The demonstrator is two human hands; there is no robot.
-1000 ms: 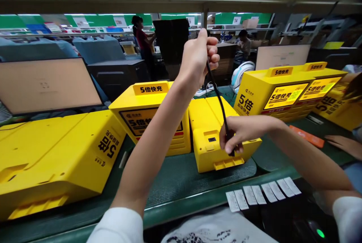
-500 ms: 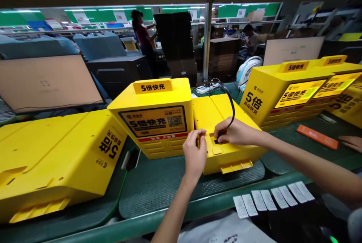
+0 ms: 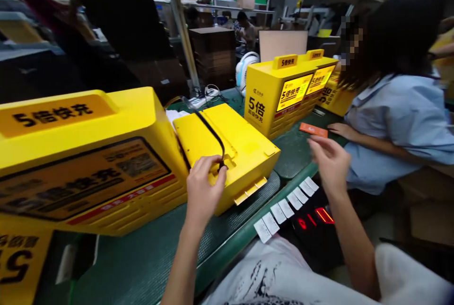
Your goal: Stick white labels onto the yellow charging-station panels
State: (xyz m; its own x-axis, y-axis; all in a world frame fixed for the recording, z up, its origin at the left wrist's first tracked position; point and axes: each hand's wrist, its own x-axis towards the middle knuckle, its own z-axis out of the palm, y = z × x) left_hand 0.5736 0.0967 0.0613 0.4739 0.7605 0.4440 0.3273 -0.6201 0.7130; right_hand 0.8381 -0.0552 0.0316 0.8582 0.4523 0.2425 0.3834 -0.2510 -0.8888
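Right now the left hand [image 3: 205, 190] is pinching a black cord [image 3: 212, 127] at a small hole in a yellow charging box [image 3: 248, 149] lying on the green bench [image 3: 124, 267], while the open right hand [image 3: 329, 165] is holding nothing above the bench.

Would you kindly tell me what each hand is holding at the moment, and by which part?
The left hand grips the black cable at its plug end; the right hand holds nothing.
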